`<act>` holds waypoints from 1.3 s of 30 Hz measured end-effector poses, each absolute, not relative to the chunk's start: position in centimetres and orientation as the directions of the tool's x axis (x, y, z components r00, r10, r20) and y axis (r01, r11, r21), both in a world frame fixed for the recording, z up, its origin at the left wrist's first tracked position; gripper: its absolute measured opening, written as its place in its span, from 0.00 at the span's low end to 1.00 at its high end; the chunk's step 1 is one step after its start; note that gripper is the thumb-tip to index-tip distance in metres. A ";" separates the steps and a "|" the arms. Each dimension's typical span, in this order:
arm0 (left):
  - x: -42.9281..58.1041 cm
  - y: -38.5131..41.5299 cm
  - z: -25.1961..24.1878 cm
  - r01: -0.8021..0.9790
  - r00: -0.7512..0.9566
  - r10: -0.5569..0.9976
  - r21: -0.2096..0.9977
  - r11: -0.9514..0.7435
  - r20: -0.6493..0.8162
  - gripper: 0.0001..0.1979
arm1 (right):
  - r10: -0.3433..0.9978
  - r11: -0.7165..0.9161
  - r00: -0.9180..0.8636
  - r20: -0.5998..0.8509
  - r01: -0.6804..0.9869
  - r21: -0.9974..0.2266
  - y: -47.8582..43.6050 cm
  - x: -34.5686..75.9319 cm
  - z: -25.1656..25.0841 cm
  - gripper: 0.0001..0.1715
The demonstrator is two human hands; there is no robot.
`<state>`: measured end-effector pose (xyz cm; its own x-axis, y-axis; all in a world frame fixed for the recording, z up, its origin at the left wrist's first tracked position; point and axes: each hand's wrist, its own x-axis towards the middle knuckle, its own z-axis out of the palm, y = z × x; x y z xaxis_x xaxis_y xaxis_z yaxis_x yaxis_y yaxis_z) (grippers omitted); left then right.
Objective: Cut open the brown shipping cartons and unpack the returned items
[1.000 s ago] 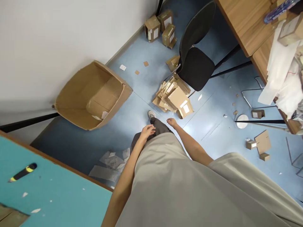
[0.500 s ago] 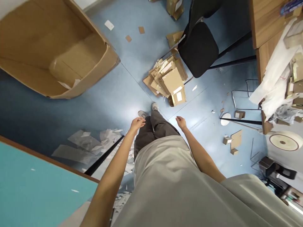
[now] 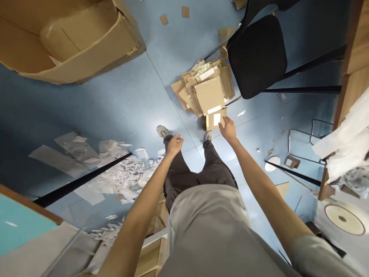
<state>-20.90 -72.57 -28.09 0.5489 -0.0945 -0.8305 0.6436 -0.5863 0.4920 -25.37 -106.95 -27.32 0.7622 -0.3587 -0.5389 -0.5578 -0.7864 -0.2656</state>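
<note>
A pile of flattened cardboard boxes (image 3: 204, 88) lies on the blue floor in front of my feet. My right hand (image 3: 228, 129) reaches down to the pile's near edge, fingers apart, touching or just short of a small box with a white label (image 3: 215, 119). It holds nothing. My left hand (image 3: 174, 145) hangs over my left leg with fingers loosely curled and nothing in them.
A black chair (image 3: 256, 54) stands just right of the pile. A big open carton (image 3: 66, 38) lies on its side at the upper left. Plastic and paper scraps (image 3: 115, 169) litter the floor on the left. Small boxes (image 3: 290, 161) and a wooden desk (image 3: 354, 77) are on the right.
I have stepped forward toward the cardboard pile and leaned down. My right hand has stretched out from beside my leg to the pile's near edge. My left hand stayed by my leg.
</note>
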 end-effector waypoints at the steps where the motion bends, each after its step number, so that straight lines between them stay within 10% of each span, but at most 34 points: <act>1: -21.4 -74.6 -29.4 0.630 0.566 -0.080 0.493 -0.600 -0.821 0.18 | -0.332 -0.808 0.772 -0.542 -0.529 -0.260 -107.4 -24.5 -28.9 0.38; 10: -20.2 -87.9 -42.9 0.241 0.804 -0.249 0.679 -0.694 -0.540 0.44 | -0.241 -0.863 0.830 -0.503 -0.420 -0.279 -109.2 -20.2 -44.5 0.59; 19: -13.0 -92.4 -53.9 -0.253 0.630 -0.661 0.697 -0.671 -0.408 0.43 | -0.342 -0.867 0.818 -0.462 -0.464 -0.181 -117.4 -16.9 -56.9 0.65; 39: -9.5 -94.2 -66.6 -0.180 0.660 -0.563 0.624 -0.761 -0.497 0.44 | -0.194 -0.954 0.901 -0.388 -0.266 -0.141 -119.4 -13.0 -67.2 0.57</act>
